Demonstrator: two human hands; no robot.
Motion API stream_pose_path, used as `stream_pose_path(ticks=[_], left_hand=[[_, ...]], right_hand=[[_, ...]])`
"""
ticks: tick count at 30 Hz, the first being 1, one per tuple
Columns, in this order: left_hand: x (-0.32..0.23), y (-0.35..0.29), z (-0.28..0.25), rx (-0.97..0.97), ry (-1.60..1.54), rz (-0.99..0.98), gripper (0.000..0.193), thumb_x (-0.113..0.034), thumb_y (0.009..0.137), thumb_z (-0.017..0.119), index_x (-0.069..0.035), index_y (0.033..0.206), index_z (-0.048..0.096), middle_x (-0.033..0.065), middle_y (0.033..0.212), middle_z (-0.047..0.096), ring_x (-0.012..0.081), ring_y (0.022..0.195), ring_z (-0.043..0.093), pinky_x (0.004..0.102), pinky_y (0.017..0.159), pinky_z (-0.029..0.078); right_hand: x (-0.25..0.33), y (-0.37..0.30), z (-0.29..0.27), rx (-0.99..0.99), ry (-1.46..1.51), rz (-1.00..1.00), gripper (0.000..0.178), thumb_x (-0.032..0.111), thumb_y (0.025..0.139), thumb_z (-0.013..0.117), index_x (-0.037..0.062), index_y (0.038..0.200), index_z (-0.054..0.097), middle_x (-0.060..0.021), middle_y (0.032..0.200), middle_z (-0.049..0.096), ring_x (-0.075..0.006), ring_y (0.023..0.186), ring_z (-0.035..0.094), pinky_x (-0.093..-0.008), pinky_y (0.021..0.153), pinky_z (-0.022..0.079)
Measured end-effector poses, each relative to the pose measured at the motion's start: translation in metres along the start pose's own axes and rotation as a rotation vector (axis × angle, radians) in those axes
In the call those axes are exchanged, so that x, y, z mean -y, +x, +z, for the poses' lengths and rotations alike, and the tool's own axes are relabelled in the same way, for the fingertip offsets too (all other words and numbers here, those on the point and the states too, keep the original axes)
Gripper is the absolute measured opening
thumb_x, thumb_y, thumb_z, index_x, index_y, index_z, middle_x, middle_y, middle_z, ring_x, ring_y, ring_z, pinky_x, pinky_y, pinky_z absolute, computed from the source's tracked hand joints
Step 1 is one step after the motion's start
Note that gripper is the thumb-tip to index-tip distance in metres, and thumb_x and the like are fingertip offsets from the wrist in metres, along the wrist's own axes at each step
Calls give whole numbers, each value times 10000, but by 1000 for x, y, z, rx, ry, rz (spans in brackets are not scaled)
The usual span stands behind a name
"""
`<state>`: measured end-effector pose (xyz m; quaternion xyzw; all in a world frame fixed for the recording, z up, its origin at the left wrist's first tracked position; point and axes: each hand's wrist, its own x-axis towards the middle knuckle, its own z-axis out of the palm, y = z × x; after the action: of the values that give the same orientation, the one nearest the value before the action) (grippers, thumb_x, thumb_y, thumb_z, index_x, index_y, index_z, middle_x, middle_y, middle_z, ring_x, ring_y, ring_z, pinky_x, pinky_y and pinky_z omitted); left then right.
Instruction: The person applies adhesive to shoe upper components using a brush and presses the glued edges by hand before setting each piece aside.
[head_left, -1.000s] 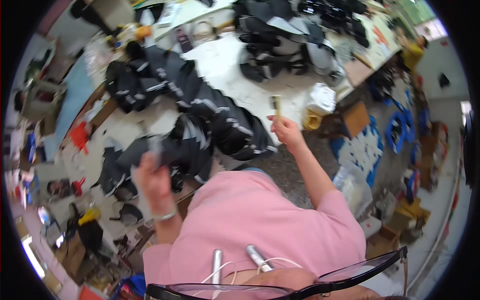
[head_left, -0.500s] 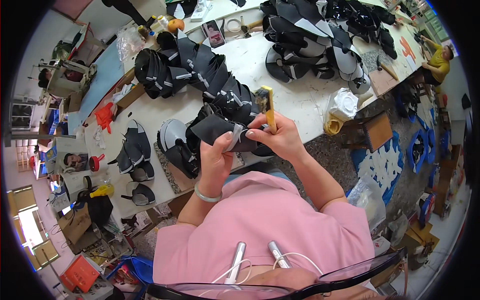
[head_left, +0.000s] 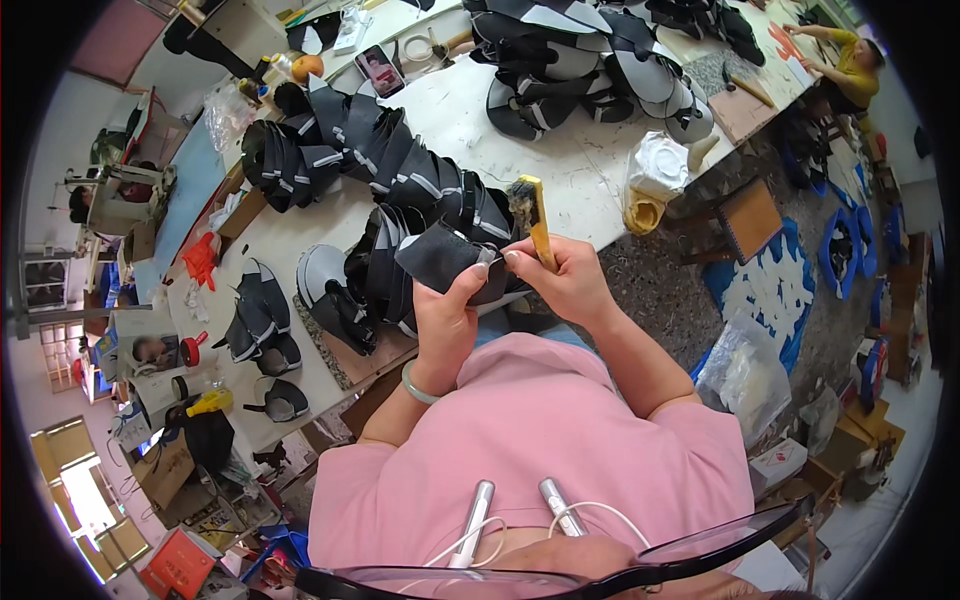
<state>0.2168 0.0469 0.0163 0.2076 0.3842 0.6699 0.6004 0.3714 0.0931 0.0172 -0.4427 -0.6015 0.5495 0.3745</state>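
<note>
Angling inward, the left hand [head_left: 447, 325] pinches a black piece [head_left: 432, 256]; the right hand [head_left: 570, 287] has fingers [head_left: 524, 264] clasping a brush [head_left: 539, 225].

1. Brush [head_left: 540, 228]: smooth yellow handle, plastic or wood, I cannot tell; rough, clotted bristles.
2. Black piece [head_left: 436, 263]: matt, cloth-like.
3. Shirt [head_left: 530, 430]: soft, matt cloth.
4. Bag [head_left: 742, 378]: clear, crinkled, glossy plastic.
5. Phone [head_left: 379, 72]: smooth, glossy screen.
6. Table [head_left: 450, 112]: smooth, lightly marked top.
7. Bracelet [head_left: 417, 390]: smooth, slightly shiny.

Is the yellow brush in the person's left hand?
No, the yellow brush is in the right hand, while the left hand holds a black piece.
</note>
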Motion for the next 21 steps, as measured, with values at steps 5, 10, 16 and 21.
stream_pose_path(ticks=[5,10,16,21], left_hand=[[5,-7,7,38,105,66,192,44,819,616,-30,988,563,14,904,610,80,803,586,215,739,474],[4,-13,14,109,229,141,160,27,828,622,-4,983,596,20,907,630,59,791,580,199,695,471],[-1,-24,12,94,237,81,172,12,818,632,-13,981,584,15,892,618,64,784,576,209,696,474],[-9,-22,15,110,156,-12,209,-11,805,640,-26,989,542,23,896,597,90,809,583,240,727,480]], right_hand=[[7,-6,-4,-30,-66,-98,167,136,840,642,-29,847,666,-55,643,558,-94,579,513,-263,521,399],[0,-14,-4,-39,74,-42,145,108,828,627,-30,840,669,-28,678,585,-63,594,503,-236,531,407],[-14,-22,5,-32,157,-123,83,55,810,635,-19,827,668,-4,686,575,-36,580,486,-216,511,394],[-19,-20,4,-112,139,-270,57,37,798,665,-19,811,663,-4,705,572,-46,582,491,-215,512,390]])
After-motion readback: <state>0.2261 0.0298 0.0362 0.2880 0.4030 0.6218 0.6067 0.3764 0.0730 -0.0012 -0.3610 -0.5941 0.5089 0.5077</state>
